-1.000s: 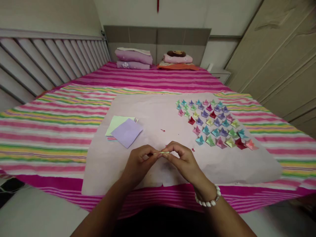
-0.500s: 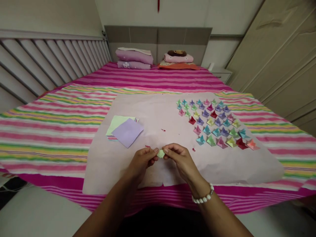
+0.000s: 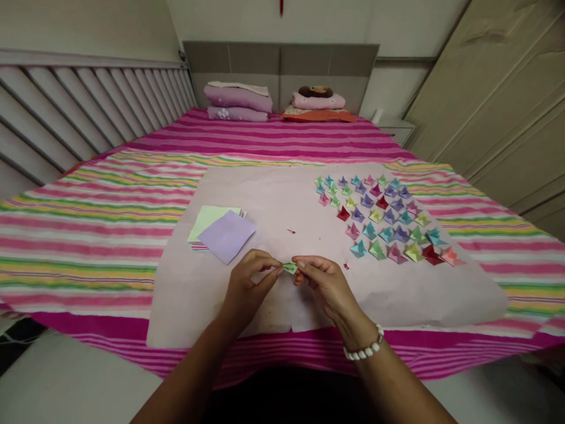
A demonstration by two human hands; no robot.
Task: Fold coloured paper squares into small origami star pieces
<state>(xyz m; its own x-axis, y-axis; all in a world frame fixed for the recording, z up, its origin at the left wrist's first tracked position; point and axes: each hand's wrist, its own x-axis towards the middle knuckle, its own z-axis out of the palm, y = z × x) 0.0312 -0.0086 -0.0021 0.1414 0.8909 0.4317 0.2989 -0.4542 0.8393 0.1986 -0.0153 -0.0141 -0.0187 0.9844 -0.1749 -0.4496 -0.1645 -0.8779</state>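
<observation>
A small piece of folded light green paper (image 3: 289, 268) is held above the pale sheet between my two hands. My left hand (image 3: 249, 282) pinches its left corner between thumb and fingertips. From the other side, my right hand (image 3: 324, 282) grips the right end, a white bead bracelet round that wrist. The piece is partly spread, with darker creases along its top. To the left lies a purple paper square (image 3: 227, 237), overlapping a stack of coloured paper (image 3: 207, 224) with light green on top. Several folded paper boats (image 3: 376, 249) in many colours stand in rows on the right.
The large pale sheet (image 3: 265, 194) covers part of a striped bedspread (image 3: 88, 235). Small red scraps (image 3: 292, 231) lie on it. Folded purple bedding (image 3: 238, 105) and a pink pile (image 3: 318, 101) rest by the headboard (image 3: 251, 59). A white railing (image 3: 97, 106) runs along the left.
The green paper has gone from a flat, compact diamond to a longer, opened shape with creases showing. My left hand has shifted up and its fingers now pinch the paper's corner.
</observation>
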